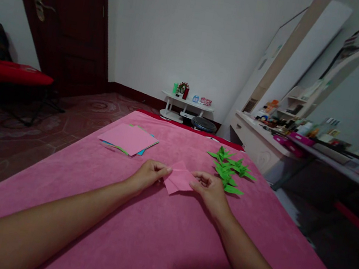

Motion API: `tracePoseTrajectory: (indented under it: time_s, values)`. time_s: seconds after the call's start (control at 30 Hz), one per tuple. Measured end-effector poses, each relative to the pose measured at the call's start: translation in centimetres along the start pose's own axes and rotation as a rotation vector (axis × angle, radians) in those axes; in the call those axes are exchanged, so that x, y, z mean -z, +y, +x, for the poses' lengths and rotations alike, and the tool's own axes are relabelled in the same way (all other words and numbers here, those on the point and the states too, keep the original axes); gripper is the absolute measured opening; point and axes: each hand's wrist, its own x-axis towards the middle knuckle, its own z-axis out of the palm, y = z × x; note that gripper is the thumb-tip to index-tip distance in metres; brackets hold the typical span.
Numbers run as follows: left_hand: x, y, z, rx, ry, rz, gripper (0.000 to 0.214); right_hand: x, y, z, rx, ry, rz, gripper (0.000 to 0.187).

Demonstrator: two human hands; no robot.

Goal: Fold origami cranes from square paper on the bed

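A small folded sheet of pink origami paper (178,179) is held between my two hands, just above or on the pink cloth. My left hand (150,174) pinches its left corner between thumb and fingers. At the opposite corner, my right hand (210,190) grips the paper the same way. Fold lines and overlapping flaps show on its face. Beyond my left hand lies a loose stack of square coloured paper (130,139), pink on top with green and blue edges sticking out. Several folded green paper pieces (226,170) with pointed tips lie beyond my right hand.
The pink cloth (106,241) covers the surface under my arms. A low white table (188,101) with small items stands by the far wall. To the right is a cluttered dressing table (261,139). A red folding chair (11,72) stands left, near a dark door (68,19).
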Motion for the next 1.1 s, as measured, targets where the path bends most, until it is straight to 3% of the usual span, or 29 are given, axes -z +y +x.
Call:
tracePoseTrajectory:
  time_s: [0.13, 0.43, 0.77, 0.83, 0.93, 1.03, 1.1]
  values:
    - [0.1, 0.2, 0.3, -0.048, 0.064, 0.028, 0.028, 0.6, -0.8, 0.2, 0.004, -0.077, -0.040, 0.017]
    - [0.4, -0.2, 0.6, -0.119, 0.089, 0.007, 0.020, 0.5, -1.0, 0.2, 0.088, 0.013, -0.165, 0.005]
    - [0.3, 0.0, 0.7, -0.137, 0.103, 0.094, 0.016, 0.7, -0.8, 0.3, 0.122, 0.004, -0.231, 0.006]
    - [0.5, 0.5, 0.6, -0.246, 0.118, 0.192, 0.010, 0.6, -0.8, 0.2, 0.227, 0.064, -0.317, 0.008]
    - [1.1, 1.4, 0.5, -0.587, 0.111, 0.411, 0.011, 0.6, -0.8, 0.0, 0.484, 0.121, -0.438, 0.016]
    - [1.6, 1.9, 0.5, -0.894, 0.068, 0.620, 0.018, 0.7, -0.3, -0.3, 0.684, 0.086, -0.537, 0.024]
    - [1.9, 1.8, 0.5, -0.990, 0.039, 0.777, 0.018, 0.9, 0.1, -0.5, 0.741, 0.044, -0.622, 0.027]
